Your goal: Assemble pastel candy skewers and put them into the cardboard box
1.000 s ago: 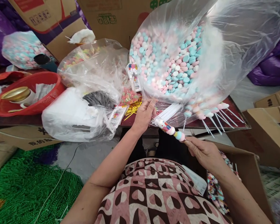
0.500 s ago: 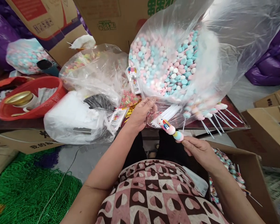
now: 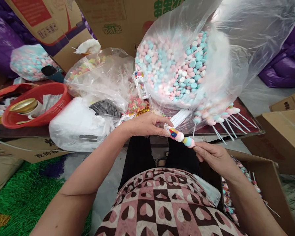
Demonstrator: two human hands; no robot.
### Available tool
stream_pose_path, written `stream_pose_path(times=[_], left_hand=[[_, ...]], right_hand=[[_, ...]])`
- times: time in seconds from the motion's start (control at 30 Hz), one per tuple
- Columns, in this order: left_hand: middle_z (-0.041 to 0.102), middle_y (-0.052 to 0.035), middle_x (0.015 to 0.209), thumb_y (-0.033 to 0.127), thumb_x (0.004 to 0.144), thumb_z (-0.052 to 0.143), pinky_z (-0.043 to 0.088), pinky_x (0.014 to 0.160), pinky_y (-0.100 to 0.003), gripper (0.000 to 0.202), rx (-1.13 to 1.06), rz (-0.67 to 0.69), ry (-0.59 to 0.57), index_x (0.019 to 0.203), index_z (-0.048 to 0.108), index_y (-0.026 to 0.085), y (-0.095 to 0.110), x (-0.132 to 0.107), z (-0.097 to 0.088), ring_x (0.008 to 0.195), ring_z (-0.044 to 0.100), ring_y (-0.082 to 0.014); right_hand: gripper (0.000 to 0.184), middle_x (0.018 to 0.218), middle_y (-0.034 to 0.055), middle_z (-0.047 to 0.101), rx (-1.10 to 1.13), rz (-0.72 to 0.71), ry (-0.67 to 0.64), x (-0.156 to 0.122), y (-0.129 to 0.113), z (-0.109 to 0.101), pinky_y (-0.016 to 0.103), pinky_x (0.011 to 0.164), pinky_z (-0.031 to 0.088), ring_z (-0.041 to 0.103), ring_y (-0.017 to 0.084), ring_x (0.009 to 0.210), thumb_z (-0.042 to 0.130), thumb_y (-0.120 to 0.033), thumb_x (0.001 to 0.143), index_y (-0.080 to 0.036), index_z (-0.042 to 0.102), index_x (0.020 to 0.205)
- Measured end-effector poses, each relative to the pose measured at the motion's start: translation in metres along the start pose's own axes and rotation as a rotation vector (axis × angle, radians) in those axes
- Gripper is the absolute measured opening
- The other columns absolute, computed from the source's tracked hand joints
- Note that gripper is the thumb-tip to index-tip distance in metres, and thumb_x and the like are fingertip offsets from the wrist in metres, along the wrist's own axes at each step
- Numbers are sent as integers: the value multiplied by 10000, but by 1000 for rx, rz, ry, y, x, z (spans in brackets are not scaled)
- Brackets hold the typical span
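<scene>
My right hand point(image 3: 212, 156) pinches the stick end of a candy skewer point(image 3: 180, 137) threaded with pastel pink, white and blue pieces. My left hand point(image 3: 147, 124) grips the skewer's far end, where a small printed wrapper covers the tip. Both hands hover just in front of the table edge point(image 3: 236, 131). Behind them a big clear bag of pastel candies point(image 3: 177, 68) stands open. Several finished skewers point(image 3: 221, 114) lie on the table to the right, sticks pointing outward.
A red basket point(image 3: 34, 105) with a gold lid sits at the left. Clear bags of mixed sweets point(image 3: 98, 72) and a white bag point(image 3: 76, 124) crowd the middle. Cardboard boxes point(image 3: 282, 141) stand at right; one by my knee holds skewers point(image 3: 238, 183). Green netting point(image 3: 27, 196) covers the floor.
My left hand has turned from palm-up near the bag to gripping the skewer's tip. My right hand with the skewer has barely shifted.
</scene>
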State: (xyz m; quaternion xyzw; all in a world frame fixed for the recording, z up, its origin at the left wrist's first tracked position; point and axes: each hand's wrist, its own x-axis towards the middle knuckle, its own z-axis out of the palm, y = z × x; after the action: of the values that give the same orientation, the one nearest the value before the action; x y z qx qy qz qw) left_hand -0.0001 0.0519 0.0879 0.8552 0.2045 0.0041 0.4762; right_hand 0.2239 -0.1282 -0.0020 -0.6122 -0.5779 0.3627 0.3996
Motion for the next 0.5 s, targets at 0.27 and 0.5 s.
stream_pose_path(times=[0.27, 0.5], left_hand=[[712, 31, 811, 373, 843, 637, 328, 638, -231, 324, 391, 69, -189, 1137, 729, 274, 22, 9, 1, 697, 583, -124], [710, -71, 827, 158, 871, 552, 408, 903, -404, 174, 1084, 275, 127, 937, 713, 174, 55, 4, 23, 813, 637, -212]], right_hand=[[415, 466, -34, 473, 133, 99, -149, 1, -15, -1, 253, 478, 333, 417, 105, 453, 569, -548, 884, -181, 759, 923], [396, 495, -41, 479, 354, 149, -40, 10, -5, 25, 246, 456, 268, 349, 91, 460, 596, -559, 861, -188, 718, 929]])
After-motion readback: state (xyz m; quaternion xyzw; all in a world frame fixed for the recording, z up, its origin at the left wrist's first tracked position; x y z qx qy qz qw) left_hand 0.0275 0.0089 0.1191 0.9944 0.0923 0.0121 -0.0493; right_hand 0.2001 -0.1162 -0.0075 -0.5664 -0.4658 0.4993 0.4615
